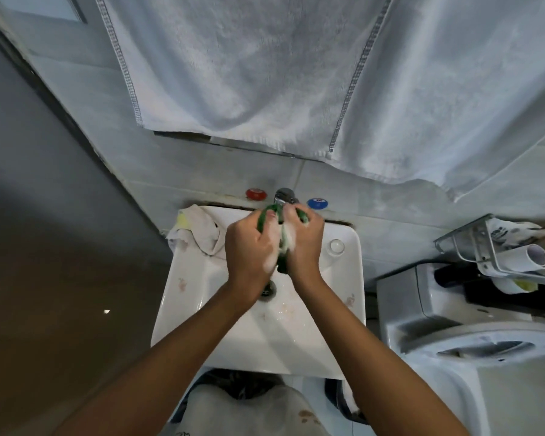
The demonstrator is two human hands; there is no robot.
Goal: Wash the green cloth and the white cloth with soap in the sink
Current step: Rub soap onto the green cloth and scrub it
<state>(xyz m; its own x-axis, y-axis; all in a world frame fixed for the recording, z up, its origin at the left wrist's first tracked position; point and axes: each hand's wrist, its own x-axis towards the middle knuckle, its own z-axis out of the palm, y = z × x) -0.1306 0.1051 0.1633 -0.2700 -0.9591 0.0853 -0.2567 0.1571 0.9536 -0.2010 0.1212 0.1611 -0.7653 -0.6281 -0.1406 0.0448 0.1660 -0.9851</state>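
Over the white sink point(202, 325), my left hand point(249, 250) and my right hand point(302, 240) both grip the green cloth point(266, 214), bunched between them and covered in white soap foam. Most of the cloth is hidden by my fingers; a dark green end hangs below my palms. The white cloth point(199, 228), stained and crumpled with a yellow patch, lies on the sink's back left corner, just left of my left hand. The chrome tap point(284, 196) sits right behind my hands.
A red knob point(256, 194) and a blue knob point(317, 203) flank the tap. The drain point(269, 291) lies under my wrists. A large white towel point(265, 73) hangs on the wall above. A toilet point(472, 341) and a wire rack point(501, 250) stand at the right.
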